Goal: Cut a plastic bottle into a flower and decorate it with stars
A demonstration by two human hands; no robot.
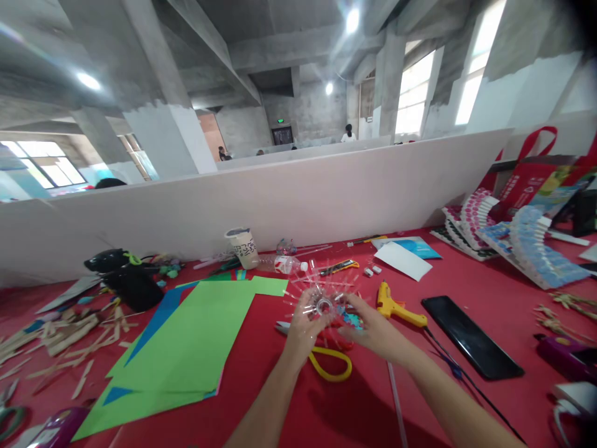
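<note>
A clear plastic bottle top [323, 305], its wall cut into many thin strips that fan outward, is held up over the red table. My left hand [304, 326] is closed round its left side, with the thumb near the round neck. My right hand [373, 328] has curled fingers at its right side and seems to pinch a strip; motion blur softens the fingertips. Small teal-blue pieces [353, 318] show between my right fingers and the table. Beneath both hands lie scissors with a yellow-and-red handle [332, 374], partly hidden, their blade tips poking out on the left.
Green paper sheets [186, 336] lie left, near a black bottle [135, 287]. Behind stand a paper cup [242, 249], a plastic bottle [284, 265] and a cutter [339, 267]. A yellow glue gun [396, 308] and black phone [471, 336] are right. A white partition [280, 199] runs behind.
</note>
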